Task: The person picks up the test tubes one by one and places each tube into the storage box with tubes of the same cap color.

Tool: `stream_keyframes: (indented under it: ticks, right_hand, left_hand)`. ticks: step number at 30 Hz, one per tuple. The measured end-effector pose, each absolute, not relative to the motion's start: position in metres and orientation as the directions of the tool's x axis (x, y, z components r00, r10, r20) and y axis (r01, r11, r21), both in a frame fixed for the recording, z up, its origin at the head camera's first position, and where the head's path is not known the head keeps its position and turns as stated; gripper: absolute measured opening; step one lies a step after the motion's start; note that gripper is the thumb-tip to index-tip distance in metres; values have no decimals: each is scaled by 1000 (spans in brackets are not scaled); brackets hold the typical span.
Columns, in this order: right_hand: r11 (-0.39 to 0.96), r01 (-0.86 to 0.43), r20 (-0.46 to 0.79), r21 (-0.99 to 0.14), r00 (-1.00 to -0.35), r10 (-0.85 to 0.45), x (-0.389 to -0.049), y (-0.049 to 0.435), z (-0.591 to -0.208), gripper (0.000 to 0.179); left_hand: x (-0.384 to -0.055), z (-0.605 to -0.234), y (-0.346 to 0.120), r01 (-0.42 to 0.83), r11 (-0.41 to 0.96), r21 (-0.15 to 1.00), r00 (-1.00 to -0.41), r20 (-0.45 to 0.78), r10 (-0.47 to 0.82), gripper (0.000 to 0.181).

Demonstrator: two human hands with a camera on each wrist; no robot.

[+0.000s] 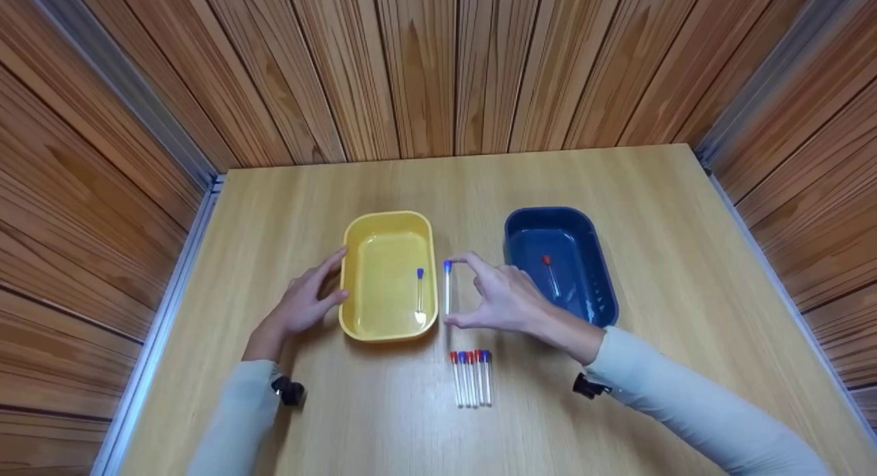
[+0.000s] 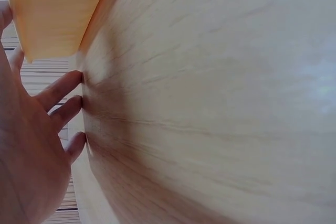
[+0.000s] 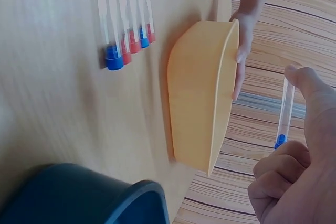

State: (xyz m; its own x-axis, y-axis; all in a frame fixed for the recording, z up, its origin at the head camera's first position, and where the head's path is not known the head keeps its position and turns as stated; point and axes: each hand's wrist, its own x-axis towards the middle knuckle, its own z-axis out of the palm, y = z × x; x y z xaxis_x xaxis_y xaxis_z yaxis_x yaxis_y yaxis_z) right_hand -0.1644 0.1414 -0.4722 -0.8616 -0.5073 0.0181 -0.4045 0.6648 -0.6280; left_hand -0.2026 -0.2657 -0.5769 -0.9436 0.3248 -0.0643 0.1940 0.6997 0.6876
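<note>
Between thumb and index finger, my right hand (image 1: 503,296) pinches a clear test tube (image 1: 447,287) with a blue cap, one end at each fingertip. The tube hangs just right of the yellow tray (image 1: 389,335); the right wrist view shows this tube (image 3: 285,111) raised off the table. My left hand (image 1: 305,299) rests at the yellow tray's left side, thumb and fingers spread against its rim. In the left wrist view several fingertips of the left hand (image 2: 39,124) touch the tabletop. A blue-capped tube (image 1: 420,291) lies inside the yellow tray.
A dark blue tray (image 1: 596,257) stands to the right, holding one red-capped tube (image 1: 551,274). Nearer the front, a row of several tubes (image 1: 471,380) with red and blue caps lies on the wooden table (image 1: 342,421). Wood-panelled walls (image 1: 425,72) enclose the back and sides.
</note>
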Motion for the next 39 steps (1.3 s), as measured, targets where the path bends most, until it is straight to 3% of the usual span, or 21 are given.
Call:
stream_keyframes:
  ticks: [11, 18, 29, 39]
  right_hand:
    - [555, -245, -119, -795, -834, -539, -185, 130, -468, 86]
    - [538, -186, -186, -822, -805, -563, -197, 121, -465, 87]
    - [503, -64, -272, -862, -779, -564, -213, 101, -466, 89]
    - [435, -13, -262, -901, -782, -565, -226, 92, -473, 87]
  left_hand:
    - [-203, -574, -266, 180, 701, 690, -940, -88, 329, 84]
    - [-202, -575, -265, 138, 689, 712, -937, -131, 323, 85]
    - [-201, -577, -267, 176, 679, 712, -941, -80, 327, 84]
    - [-200, -576, -266, 150, 679, 718, -945, -97, 311, 83]
